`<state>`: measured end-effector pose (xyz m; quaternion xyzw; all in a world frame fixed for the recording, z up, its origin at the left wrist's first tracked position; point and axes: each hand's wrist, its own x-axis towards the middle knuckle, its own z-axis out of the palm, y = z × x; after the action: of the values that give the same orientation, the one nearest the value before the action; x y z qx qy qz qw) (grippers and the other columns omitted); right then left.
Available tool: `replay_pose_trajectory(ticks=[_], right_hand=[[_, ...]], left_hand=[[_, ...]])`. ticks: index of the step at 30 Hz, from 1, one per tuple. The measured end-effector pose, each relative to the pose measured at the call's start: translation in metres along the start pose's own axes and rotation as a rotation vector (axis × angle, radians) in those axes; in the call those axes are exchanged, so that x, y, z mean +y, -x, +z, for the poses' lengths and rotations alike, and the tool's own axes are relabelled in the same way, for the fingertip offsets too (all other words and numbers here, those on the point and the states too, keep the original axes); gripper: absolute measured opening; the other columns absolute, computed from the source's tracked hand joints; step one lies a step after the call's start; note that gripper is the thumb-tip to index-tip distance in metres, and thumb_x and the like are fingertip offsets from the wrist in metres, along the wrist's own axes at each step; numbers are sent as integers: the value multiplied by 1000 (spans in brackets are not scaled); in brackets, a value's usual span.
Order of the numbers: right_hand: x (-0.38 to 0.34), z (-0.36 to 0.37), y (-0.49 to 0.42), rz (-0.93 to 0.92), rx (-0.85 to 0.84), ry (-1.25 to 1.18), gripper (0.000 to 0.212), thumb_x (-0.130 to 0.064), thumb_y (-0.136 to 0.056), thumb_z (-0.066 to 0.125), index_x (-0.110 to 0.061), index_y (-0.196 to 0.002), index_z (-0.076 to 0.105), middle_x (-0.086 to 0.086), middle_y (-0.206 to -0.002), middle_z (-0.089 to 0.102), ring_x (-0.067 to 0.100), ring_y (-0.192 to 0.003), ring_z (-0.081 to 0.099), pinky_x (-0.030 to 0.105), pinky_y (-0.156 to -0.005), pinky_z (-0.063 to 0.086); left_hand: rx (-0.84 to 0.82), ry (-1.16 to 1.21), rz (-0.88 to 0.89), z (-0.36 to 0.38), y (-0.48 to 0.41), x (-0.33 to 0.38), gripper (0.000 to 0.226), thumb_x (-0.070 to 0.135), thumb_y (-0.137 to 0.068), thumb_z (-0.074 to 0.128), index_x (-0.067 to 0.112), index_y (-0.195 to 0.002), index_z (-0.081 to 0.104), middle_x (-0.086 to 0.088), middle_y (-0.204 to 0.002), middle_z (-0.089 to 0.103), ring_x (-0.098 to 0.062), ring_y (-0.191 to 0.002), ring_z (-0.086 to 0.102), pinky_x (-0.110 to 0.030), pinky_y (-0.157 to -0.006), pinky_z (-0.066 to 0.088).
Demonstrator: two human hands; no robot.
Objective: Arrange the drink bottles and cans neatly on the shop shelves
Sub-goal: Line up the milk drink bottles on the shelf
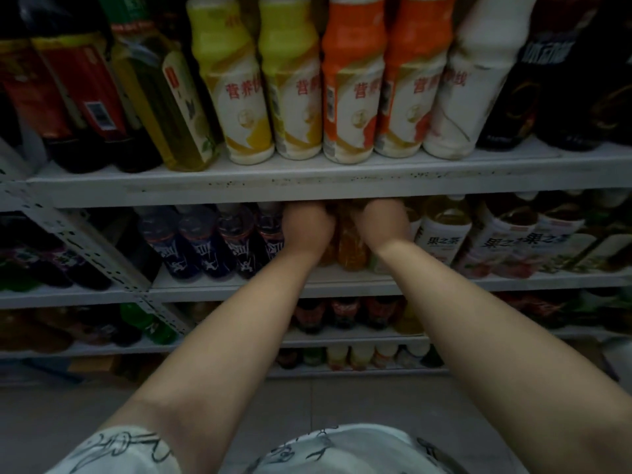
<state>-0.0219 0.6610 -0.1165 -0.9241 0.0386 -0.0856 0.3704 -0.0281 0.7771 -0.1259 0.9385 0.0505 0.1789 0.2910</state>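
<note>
Bottles stand in rows on the white metal shelves before me. On the upper shelf (pixel 307 186) I count two yellow-topped white plastic bottles (pixel 236 97), two orange-topped white plastic bottles (pixel 352 97) beside them, and one all-white plastic bottle (pixel 472 97) at their right. On the middle shelf (pixel 342 285) four dark bottles with blue labels (pixel 208 248) stand just left of my left hand (pixel 307 230), and at least three white-labelled tea bottles (pixel 441 234) stand right of my right hand (pixel 383 227). Both arms stretch forward, nearly parallel, and both hands reach in under the upper shelf's front edge, backs toward me. Between them an orange clear-plastic drink bottle (pixel 350 249) stands on the middle shelf. My fingers are hidden, so I cannot tell whether either hand grips anything.
</note>
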Motion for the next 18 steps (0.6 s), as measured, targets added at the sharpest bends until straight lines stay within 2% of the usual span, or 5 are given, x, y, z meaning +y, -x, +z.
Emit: replay_pose_trajectory(ticks=[5, 10, 13, 16, 18], right_hand=[[3, -10, -8, 0, -147, 130, 24, -25, -93, 54, -4, -97, 65, 14, -91, 61, 29, -91, 58, 31, -72, 41], [10, -21, -18, 90, -324, 9, 15, -26, -92, 54, -14, -86, 58, 6, -93, 58, 18, -82, 53, 31, -72, 43], [13, -18, -20, 80, -327, -30, 23, -35, -91, 56, -16, -102, 61, 8, -107, 64, 18, -87, 55, 29, -74, 42], [8, -10, -14, 2, -216, -140, 50, -45, -83, 65, -21, -126, 57, 6, -126, 60, 26, -109, 55, 28, -84, 40], [5, -5, -10, 3, -154, -92, 48, -42, -82, 66, -16, -122, 60, 9, -121, 62, 29, -109, 56, 28, -82, 40]], left_hand=[[-127, 77, -196, -9, -6, -4, 18, 10, -84, 58, 1, -98, 66, -18, -106, 66, -33, -107, 57, -22, -79, 37], [-306, 53, -50, -27, -7, -19, 33, 12, -90, 56, 1, -121, 60, -20, -122, 59, -34, -116, 52, -30, -93, 43], [-372, 67, -27, -31, -10, -23, 38, 16, -90, 56, 7, -127, 56, -17, -126, 57, -32, -118, 51, -28, -91, 41], [-301, 24, 23, -23, -9, -16, 50, 36, -86, 64, 13, -130, 54, -12, -124, 60, -30, -114, 54, -31, -91, 45], [-243, -114, 38, -17, -8, -13, 50, 41, -87, 64, 13, -127, 56, -13, -119, 62, -32, -107, 57, -35, -86, 47]])
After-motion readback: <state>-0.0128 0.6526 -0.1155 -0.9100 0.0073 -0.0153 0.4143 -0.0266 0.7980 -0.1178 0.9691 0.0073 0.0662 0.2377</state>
